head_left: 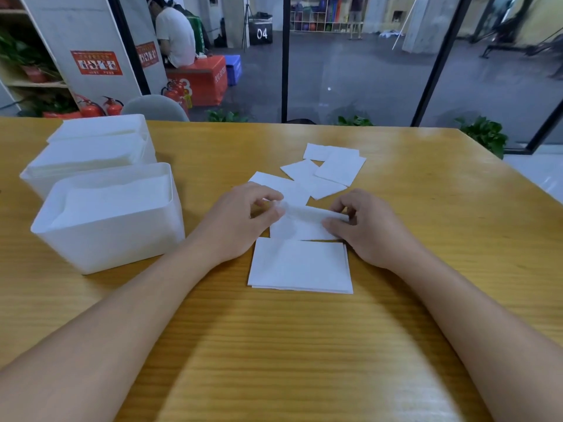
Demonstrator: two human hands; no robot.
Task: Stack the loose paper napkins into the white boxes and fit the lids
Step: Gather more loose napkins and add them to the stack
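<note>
A white paper napkin [300,222] is lifted at its far edge between both hands. My left hand [236,222] pinches its left end and my right hand [368,228] pinches its right end. Just in front of it a neat pile of napkins [300,266] lies flat on the table. Several loose napkins [332,172] are scattered behind the hands. At the left stands an open white box [106,245] with napkins inside, and two more white boxes [88,147] stand behind it, also holding napkins. No lid can be made out.
The wooden table [304,345] ends at the far edge and slants off at the right. Beyond it are a grey chair back [155,106], fire extinguishers [100,108], potted plants and a person sitting on a red box [198,79].
</note>
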